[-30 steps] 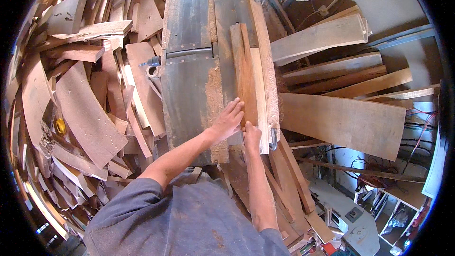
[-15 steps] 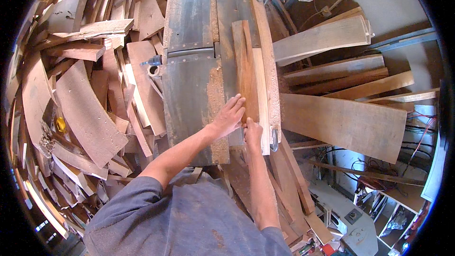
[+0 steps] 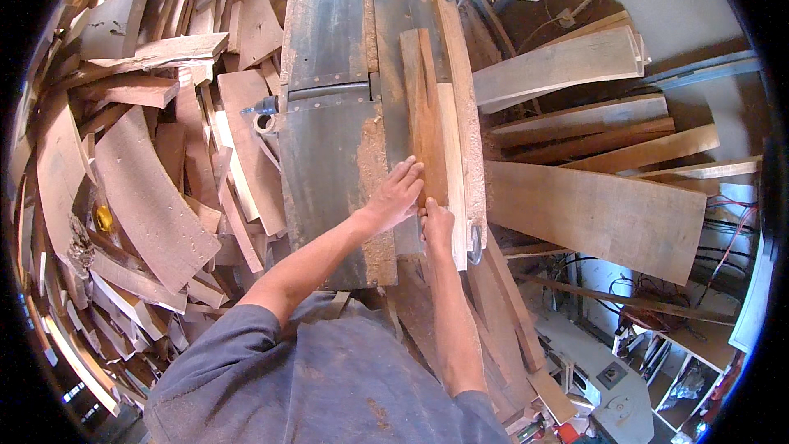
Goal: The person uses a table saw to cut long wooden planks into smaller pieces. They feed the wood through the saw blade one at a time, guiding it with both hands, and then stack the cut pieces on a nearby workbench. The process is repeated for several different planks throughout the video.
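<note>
A brown wooden board [image 3: 431, 127] lies lengthwise on the metal bed of a woodworking machine [image 3: 329, 160], beside a pale wooden strip [image 3: 452, 181] on its right. My left hand [image 3: 397, 196] reaches in from the left, fingers stretched out together, fingertips against the board's left side. At the board's near end, my right hand [image 3: 437, 224] is closed, knuckles up and thumb at the left, gripping or pressing that end. The right palm and the underside of the board are hidden.
Sawdust [image 3: 371, 148] lies along the bed, and a dark roller-like slot [image 3: 329, 92] crosses it. A sawdust-covered wooden rail [image 3: 468, 115] borders the bed on the right, with a metal clamp [image 3: 475, 242]. Scrap boards [image 3: 156, 193] pile at left; planks [image 3: 600, 214] lean at right.
The brown board has slid slightly away from me along the pale strip. Both hands have moved forward a little with it, keeping the same pose.
</note>
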Action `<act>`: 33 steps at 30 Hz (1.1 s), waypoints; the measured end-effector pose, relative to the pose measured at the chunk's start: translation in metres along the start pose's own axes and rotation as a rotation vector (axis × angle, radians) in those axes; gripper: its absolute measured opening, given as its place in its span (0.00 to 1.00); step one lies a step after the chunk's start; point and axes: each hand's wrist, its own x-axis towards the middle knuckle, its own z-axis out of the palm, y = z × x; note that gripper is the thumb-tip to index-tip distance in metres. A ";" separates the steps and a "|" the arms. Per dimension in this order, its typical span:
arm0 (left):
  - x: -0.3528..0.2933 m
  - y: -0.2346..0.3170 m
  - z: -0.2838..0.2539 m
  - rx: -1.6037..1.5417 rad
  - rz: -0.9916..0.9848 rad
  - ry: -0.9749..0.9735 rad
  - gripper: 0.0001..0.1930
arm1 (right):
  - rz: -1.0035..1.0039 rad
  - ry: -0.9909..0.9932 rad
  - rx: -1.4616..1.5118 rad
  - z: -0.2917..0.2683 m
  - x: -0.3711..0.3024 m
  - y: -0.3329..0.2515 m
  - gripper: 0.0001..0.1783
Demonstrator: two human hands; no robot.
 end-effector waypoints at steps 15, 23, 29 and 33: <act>0.008 -0.011 -0.002 0.011 -0.013 -0.030 0.32 | -0.018 -0.017 -0.014 0.005 0.014 -0.003 0.23; 0.011 -0.018 -0.003 0.030 -0.012 -0.051 0.36 | 0.068 0.001 0.012 0.013 0.001 -0.033 0.23; 0.016 -0.020 -0.005 0.056 -0.008 -0.063 0.36 | 0.041 -0.013 0.014 0.013 0.012 -0.024 0.22; 0.019 -0.023 -0.005 0.052 -0.010 -0.062 0.35 | 0.068 -0.005 0.027 0.015 0.012 -0.029 0.23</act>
